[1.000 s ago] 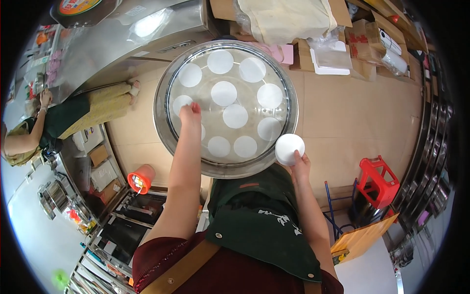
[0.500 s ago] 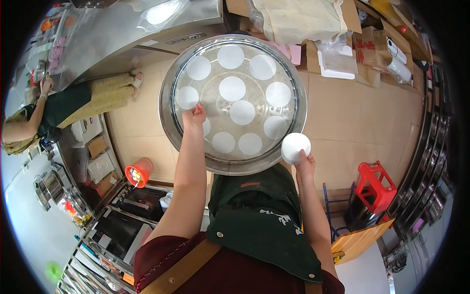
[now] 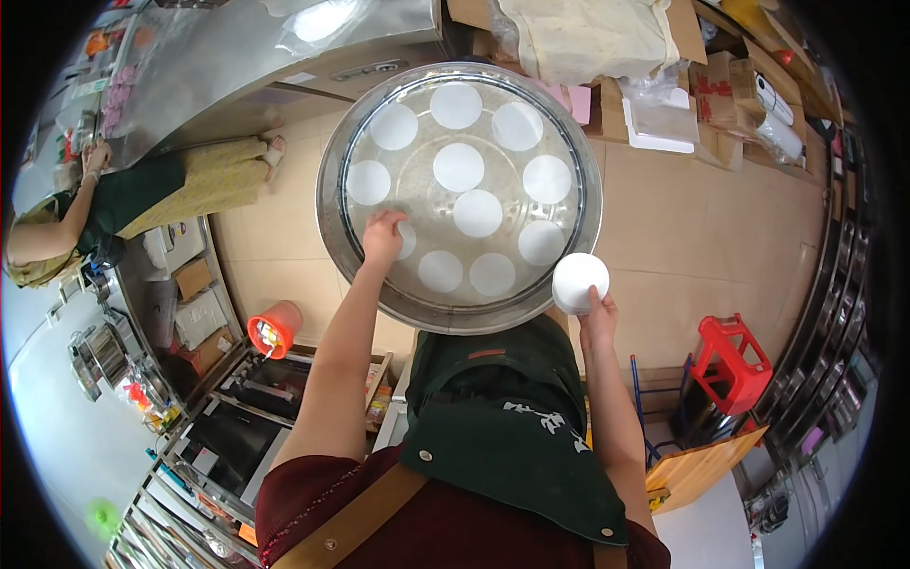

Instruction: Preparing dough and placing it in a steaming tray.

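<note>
A large round metal steamer tray (image 3: 329,204) is in front of me, with several white paper rounds (image 3: 459,168) lying flat and spaced apart on its base. Over the tray's left side is my left hand (image 3: 384,237), its fingers loosely bent and slightly apart, with no paper visible in them. It partly covers one paper round (image 3: 407,241) and is just below another (image 3: 368,182). At the tray's near right rim, my right hand (image 3: 598,318) grips a stack of white paper rounds (image 3: 576,282), thumb on top and the other fingers mostly hidden beneath.
A steel counter (image 3: 237,57) runs along the far left, where another person (image 3: 133,199) works. An orange bin (image 3: 275,329) stands on the floor at left. Cardboard boxes (image 3: 725,100) line the far right. A red stool (image 3: 728,365) and a wooden board (image 3: 706,469) are at near right.
My left hand has moved down toward me, away from the left paper round, and its fingers have loosened. The right hand still holds the stack. The whole view has shifted slightly.
</note>
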`<action>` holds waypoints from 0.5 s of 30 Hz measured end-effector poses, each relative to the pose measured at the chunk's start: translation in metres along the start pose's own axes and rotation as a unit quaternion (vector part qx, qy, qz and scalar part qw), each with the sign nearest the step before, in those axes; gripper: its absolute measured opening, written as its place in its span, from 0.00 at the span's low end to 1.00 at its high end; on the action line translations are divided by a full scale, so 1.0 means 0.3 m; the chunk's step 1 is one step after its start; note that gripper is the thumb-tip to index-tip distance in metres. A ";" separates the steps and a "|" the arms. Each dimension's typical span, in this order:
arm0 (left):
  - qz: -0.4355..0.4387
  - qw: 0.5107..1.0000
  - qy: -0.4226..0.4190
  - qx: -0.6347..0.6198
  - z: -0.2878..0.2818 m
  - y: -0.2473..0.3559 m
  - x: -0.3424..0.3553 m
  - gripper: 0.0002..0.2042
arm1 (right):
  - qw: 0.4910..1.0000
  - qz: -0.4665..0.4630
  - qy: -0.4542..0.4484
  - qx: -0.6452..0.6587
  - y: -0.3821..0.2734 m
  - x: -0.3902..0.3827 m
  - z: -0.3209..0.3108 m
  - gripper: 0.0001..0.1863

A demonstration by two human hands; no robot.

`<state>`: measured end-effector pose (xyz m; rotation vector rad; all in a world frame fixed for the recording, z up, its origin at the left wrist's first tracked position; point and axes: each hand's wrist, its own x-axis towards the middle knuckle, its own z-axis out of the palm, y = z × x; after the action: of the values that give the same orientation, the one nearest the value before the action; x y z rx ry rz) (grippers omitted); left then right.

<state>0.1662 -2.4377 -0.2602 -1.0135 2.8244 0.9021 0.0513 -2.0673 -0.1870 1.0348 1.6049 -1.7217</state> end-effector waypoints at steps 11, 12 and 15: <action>0.199 0.938 -0.186 0.214 -0.064 0.062 0.005 0.14 | 1.000 -0.002 -0.004 0.009 0.012 0.001 -0.006 0.12; 0.207 0.940 -0.175 0.208 -0.067 0.053 0.000 0.14 | 1.000 -0.004 -0.003 0.013 0.013 0.001 -0.005 0.13; 0.207 0.939 -0.177 0.209 -0.083 0.029 -0.008 0.14 | 1.000 -0.008 -0.006 0.022 0.017 0.001 -0.007 0.13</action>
<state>0.1675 -2.4437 -0.2344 -0.1864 2.7613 0.3990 0.0556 -2.0658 -0.1901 1.0335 1.5790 -1.7780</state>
